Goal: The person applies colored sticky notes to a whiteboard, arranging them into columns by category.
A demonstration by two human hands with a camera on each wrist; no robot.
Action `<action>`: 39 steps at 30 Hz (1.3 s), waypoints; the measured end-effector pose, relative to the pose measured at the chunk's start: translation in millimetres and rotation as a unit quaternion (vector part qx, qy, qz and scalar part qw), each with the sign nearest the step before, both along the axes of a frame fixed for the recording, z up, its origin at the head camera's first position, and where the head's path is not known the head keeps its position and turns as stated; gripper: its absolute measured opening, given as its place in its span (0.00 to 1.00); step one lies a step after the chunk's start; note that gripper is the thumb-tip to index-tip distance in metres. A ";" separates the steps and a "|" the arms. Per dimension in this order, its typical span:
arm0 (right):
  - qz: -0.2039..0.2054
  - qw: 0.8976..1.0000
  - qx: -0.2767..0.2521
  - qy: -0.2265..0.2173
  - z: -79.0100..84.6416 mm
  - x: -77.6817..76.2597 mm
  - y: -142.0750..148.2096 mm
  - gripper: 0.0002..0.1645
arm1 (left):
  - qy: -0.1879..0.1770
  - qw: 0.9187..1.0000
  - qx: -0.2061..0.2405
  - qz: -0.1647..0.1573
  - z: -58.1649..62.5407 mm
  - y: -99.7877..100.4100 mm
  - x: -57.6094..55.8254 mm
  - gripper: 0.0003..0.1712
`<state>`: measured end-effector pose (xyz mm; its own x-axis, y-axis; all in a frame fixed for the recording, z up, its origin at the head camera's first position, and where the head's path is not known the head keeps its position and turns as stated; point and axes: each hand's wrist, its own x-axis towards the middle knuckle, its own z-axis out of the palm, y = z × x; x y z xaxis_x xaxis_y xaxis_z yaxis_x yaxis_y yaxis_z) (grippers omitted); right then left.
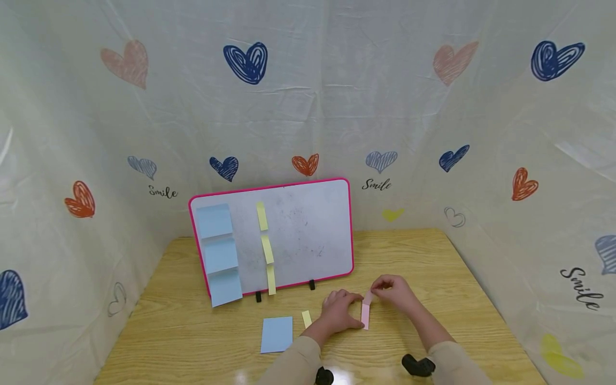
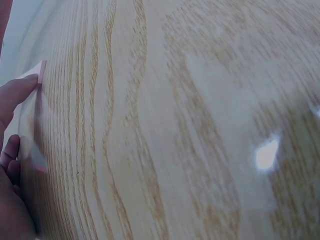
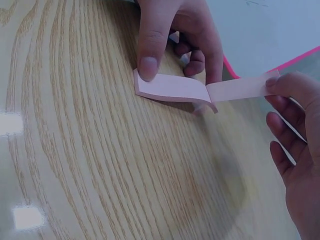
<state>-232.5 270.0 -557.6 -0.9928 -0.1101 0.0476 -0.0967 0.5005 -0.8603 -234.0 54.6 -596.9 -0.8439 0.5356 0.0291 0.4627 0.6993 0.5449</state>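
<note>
A narrow pad of pink sticky notes [image 3: 172, 89] is at my left hand [image 1: 338, 312], bowed slightly in the right wrist view. The left thumb [image 3: 150, 55] presses its near end and the index finger is at its far end, holding the pad between them. My right hand [image 1: 395, 293] pinches the free end of the top pink note [image 3: 242, 87] between thumb and finger. That note is lifted away from the pad, and its other end still meets the pad beside the left index finger. Only part of the left hand shows in the left wrist view.
Behind the hands leans a pink-framed whiteboard [image 1: 308, 230] on small black feet [image 1: 312, 285]. Blue notes [image 1: 215, 221] and narrow yellow notes [image 1: 262, 216] are stuck on it in columns. A blue pad [image 1: 276, 335] and a yellow pad [image 1: 306, 319] lie on the wooden table [image 1: 192, 342], left of the hands.
</note>
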 end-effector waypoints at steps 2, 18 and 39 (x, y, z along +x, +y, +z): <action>-0.002 1.000 -0.007 -0.001 0.8 -0.8 0.3 0.02 | 0.000 1.000 0.000 0.000 0.4 -0.1 0.3 0.36; -0.021 1.000 0.002 0.014 5.0 -8.2 2.9 0.06 | -0.009 1.000 0.004 0.001 2.4 -0.8 1.2 0.38; -0.026 1.000 -0.003 0.015 7.8 -12.4 6.5 0.02 | -0.010 1.000 0.001 0.003 0.8 -0.5 -0.1 0.38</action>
<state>-244.9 276.5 -549.8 -0.9953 -0.0583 0.0772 -0.0960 0.4995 -0.8610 -234.1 54.1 -596.1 -0.8475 0.5306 0.0123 0.4472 0.7014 0.5550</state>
